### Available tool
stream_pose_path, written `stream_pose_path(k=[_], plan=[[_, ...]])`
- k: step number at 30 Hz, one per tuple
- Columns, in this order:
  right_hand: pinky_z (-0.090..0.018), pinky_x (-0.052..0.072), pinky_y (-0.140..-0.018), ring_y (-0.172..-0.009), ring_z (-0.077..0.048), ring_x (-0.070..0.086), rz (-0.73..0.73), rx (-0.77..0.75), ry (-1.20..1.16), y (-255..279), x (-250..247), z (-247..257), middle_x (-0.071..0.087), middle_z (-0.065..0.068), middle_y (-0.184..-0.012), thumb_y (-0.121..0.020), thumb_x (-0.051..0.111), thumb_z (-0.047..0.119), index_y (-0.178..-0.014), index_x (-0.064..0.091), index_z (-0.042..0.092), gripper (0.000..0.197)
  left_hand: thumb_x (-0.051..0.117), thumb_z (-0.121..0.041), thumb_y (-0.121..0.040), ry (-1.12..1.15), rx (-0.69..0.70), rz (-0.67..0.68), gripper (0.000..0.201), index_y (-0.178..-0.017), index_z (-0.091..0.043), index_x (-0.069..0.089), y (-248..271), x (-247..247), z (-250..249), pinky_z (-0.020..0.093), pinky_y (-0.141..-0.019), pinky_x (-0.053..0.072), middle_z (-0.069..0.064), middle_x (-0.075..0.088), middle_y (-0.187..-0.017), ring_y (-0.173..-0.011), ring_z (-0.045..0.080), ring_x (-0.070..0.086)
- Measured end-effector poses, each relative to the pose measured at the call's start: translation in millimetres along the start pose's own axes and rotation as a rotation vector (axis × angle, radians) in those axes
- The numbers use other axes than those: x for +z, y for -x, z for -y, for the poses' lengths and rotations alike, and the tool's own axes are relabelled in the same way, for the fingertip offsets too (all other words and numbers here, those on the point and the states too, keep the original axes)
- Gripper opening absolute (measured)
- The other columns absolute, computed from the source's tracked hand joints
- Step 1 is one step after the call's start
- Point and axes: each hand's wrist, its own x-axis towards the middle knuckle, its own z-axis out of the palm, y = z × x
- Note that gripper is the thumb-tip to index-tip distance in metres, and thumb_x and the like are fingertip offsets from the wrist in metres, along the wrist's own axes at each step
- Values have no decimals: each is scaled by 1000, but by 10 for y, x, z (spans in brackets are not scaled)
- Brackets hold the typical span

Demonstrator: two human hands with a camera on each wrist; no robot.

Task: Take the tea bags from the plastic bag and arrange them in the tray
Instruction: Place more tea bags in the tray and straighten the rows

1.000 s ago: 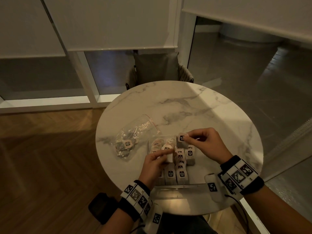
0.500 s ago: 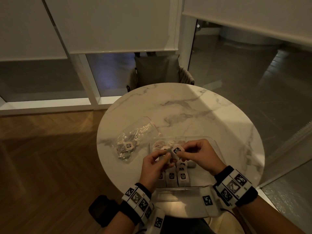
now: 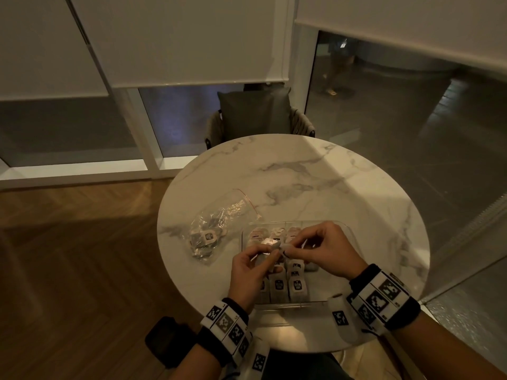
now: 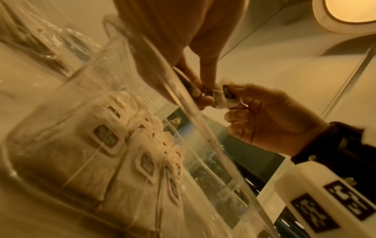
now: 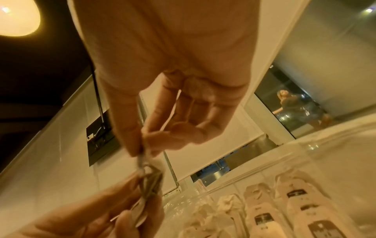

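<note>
Both the left hand (image 3: 253, 266) and right hand (image 3: 327, 249) pinch one small white paper tea bag (image 4: 224, 96) above the clear plastic tray (image 3: 344, 226); it looks featherlight, floppy and tearable, so probably best gripped by its edges or tag.

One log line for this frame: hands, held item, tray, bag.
left hand: pinches tea bag | right hand: pinches same tea bag | tray: rows of bags | plastic bag: left of tray, bags inside

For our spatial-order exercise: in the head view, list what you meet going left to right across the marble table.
plastic bag → left hand → right hand → bare marble of the table
</note>
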Motion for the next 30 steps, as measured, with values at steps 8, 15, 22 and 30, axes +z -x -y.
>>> stream_pose_path(k=[8,15,22,30], plan=[[-24,50,-54,-57,-13,66,-46,51,-44,-62,-174,16,74,-5,-71,-77,81,14,-78,77,8,8,67,-10,-88,5,1,-18,10,-91,0,68,4,8,-13,30,-70,58,12,71,-96,-88,25,70],[-19,46,-46,-55,-18,68,105,113,-24,-63,-225,73,73,-7,-68,-84,73,5,-77,72,8,7,69,-25,-82,-45,4,100,36,-113,-6,70,18,28,-55,30,-75,57,5,70,-116,-104,21,69],[-24,54,-57,-66,-19,70,93,68,-48,-55,-123,-45,75,-5,-80,-73,84,23,-90,76,12,21,71,-3,-86,-196,107,36,7,-92,1,72,8,2,53,27,-65,54,15,71,-89,-72,17,64],[-41,60,-71,-73,-25,71,151,43,10,6,53,-195,76,-7,-81,-79,81,14,-92,78,9,15,68,-12,-87,-107,94,11,15,-98,-2,72,14,-4,43,27,-65,54,14,72,-90,-74,18,65]])
